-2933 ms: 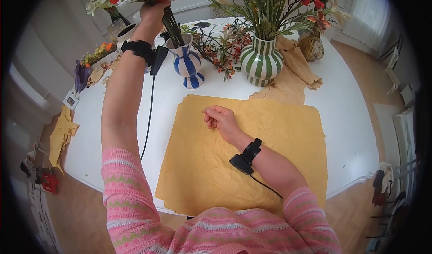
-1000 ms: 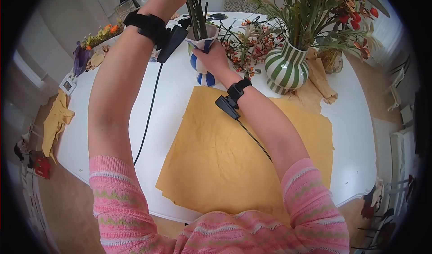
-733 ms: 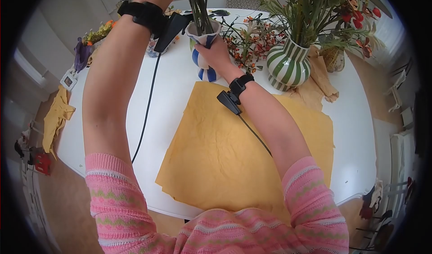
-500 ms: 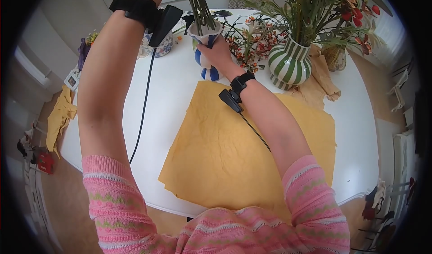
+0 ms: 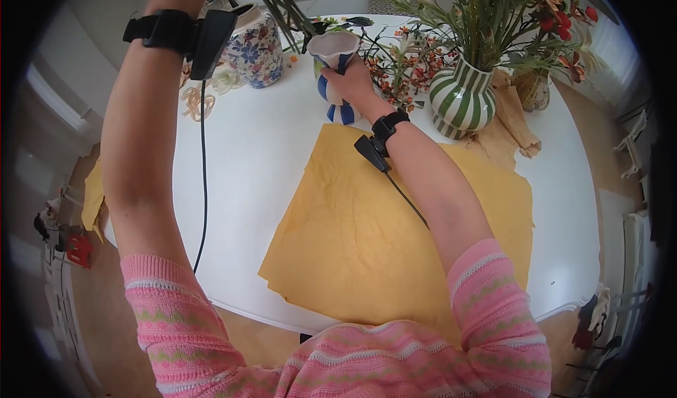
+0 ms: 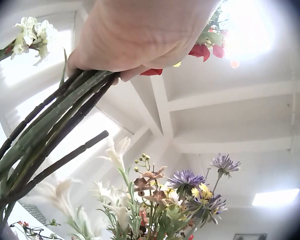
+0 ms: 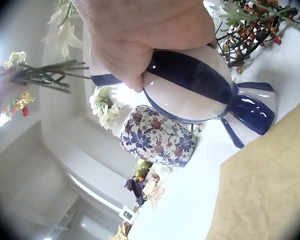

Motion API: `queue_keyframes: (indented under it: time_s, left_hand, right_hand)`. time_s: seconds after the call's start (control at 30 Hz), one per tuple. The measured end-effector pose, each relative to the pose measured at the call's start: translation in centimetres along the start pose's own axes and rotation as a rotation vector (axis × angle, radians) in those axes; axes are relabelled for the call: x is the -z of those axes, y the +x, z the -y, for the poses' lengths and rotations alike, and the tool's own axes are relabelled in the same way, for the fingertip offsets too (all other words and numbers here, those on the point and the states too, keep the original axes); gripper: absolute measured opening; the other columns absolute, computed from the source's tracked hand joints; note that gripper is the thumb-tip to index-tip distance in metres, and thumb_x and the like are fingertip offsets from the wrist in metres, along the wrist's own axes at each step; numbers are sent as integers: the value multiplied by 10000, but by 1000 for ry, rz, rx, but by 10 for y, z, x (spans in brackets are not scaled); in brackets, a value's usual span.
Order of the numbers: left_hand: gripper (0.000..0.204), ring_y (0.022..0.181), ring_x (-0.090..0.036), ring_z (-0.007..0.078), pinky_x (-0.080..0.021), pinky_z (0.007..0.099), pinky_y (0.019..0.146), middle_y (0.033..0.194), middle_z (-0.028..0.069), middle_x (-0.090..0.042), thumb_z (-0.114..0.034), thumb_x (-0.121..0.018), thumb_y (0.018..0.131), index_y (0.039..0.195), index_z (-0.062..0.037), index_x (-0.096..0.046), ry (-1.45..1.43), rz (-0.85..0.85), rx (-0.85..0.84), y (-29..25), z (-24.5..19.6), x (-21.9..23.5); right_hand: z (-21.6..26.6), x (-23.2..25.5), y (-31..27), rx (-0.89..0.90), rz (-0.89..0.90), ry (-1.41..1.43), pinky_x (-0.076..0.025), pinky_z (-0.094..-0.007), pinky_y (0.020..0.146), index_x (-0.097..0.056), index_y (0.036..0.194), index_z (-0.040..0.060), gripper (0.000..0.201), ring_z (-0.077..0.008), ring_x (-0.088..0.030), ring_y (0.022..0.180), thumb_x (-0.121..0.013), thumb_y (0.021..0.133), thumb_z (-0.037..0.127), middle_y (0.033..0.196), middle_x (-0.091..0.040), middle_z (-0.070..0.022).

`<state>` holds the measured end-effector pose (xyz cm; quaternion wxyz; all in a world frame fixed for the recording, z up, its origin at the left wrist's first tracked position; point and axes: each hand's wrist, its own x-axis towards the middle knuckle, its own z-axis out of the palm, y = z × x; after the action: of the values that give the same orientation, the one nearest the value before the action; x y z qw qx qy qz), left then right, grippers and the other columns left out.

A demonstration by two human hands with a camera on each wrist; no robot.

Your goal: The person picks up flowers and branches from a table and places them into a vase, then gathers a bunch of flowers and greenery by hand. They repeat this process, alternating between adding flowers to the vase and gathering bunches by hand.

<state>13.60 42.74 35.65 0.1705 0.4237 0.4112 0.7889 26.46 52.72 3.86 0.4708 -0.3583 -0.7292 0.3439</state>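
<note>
**Operator:** While my left hand point(image 6: 140, 35) is raised high above the tabletop point(image 5: 247, 158), its fingers are curled tight round a bunch of stems point(image 6: 50, 120), which hangs clear of the striped vase point(image 5: 336, 77). Flower heads show beyond the fist in the left wrist view.

**Listener:** Where is that vase, and what is your other hand doing?

**Operator:** It stands on the far part of the tabletop, just beyond the top edge of the yellow paper point(image 5: 395, 229). My right hand point(image 5: 355, 84) wraps round its blue and white body point(image 7: 190, 85), fingers and thumb curled against it, holding it upright.

**Listener:** What sits close by?

**Operator:** A floral jar point(image 5: 255, 35) is just to the left. A green striped vase point(image 5: 462, 102) full of flowers is to the right, with sprigs of orange berries point(image 5: 395, 74) between the two vases.

**Listener:** How would you handle this well?

**Operator:** I judge the lift wants to go straight up until every stem tip clears the rim, with my right hand pressing the vase down so it cannot tip. I would keep the bunch gripped firmly so none slips out, and swing it wide of the berry sprigs.
</note>
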Motion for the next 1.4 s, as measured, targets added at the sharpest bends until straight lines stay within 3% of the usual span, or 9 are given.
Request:
queue_keyframes:
  time_s: [0.13, 0.27, 0.33, 0.4, 0.53, 0.87, 0.9, 1.2, 1.4]
  left_hand:
    - [124, 726, -529, 188, -445, 344, 660, 815, 50, -542, 49, -558, 900, 831, -53, -558, 80, 81, -44, 1, -7, 45]
    - [98, 717, -537, 221, -459, 385, 674, 804, 100, -546, 17, -551, 922, 852, -49, -569, 219, 50, 113, -9, -7, 92]
    - [237, 844, -649, 226, -545, 349, 728, 917, 108, -637, 3, -704, 814, 1015, 32, -581, 276, 218, 177, -6, 4, 125]
    - [228, 823, -643, 215, -547, 349, 707, 896, 100, -628, -18, -710, 818, 1001, 36, -585, 351, 189, 139, -27, 10, 140]
    - [189, 744, -615, 174, -513, 319, 697, 812, 70, -616, -44, -697, 814, 966, 29, -613, 507, 154, 297, -61, 20, 173]
    - [381, 909, -555, 169, -446, 301, 819, 1003, 97, -609, -16, -675, 801, 1151, 26, -531, 959, 238, 285, -157, 41, 246]
    - [391, 932, -547, 177, -432, 304, 858, 1014, 96, -611, -9, -666, 806, 1169, 29, -526, 1044, 221, 383, -164, 37, 254]
    - [355, 886, -575, 190, -460, 316, 811, 950, 99, -628, 12, -644, 783, 1124, 34, -546, 1138, 244, 527, -224, 40, 319]
    - [373, 867, -628, 275, -483, 373, 778, 935, 177, -659, -77, -707, 745, 1070, 42, -568, 1372, 274, 632, -240, 78, 367]
  right_hand:
    - [9, 6, -4, -8, 11, -9, -459, -429, 954, -621, 1121, -25, 570, -389, -576, 1099, -759, 729, 366, 1147, -618, -216]
    - [13, 8, -4, 7, 17, 7, -464, -428, 950, -631, 1103, -21, 550, -386, -587, 1092, -761, 726, 357, 1139, -628, -217]
    - [15, 10, -5, 25, 38, 16, -471, -430, 939, -631, 1103, -14, 537, -375, -604, 1072, -763, 723, 342, 1119, -639, -217]
    - [11, 9, -3, 38, 40, 41, -473, -427, 937, -632, 1101, -12, 531, -368, -609, 1066, -766, 720, 334, 1108, -645, -215]
    - [2, 3, 0, 62, -3, 54, -487, -414, 915, -635, 1092, -13, 510, -356, -627, 1042, -770, 719, 307, 1084, -662, -205]
    - [13, 7, -6, 22, 70, 194, -490, -372, 906, -599, 1172, 0, 529, -323, -635, 1056, -753, 748, 275, 1125, -663, -186]
    - [11, 6, -4, 13, 78, 206, -482, -370, 918, -588, 1187, 1, 529, -319, -627, 1071, -749, 758, 266, 1140, -657, -184]
    - [0, 5, -1, 36, 111, 151, -474, -377, 926, -585, 1205, -4, 562, -319, -618, 1078, -753, 767, 304, 1160, -646, -188]
    - [11, 11, -5, -31, 140, 144, -481, -369, 913, -587, 1200, -16, 577, -304, -625, 1067, -760, 766, 323, 1157, -649, -182]
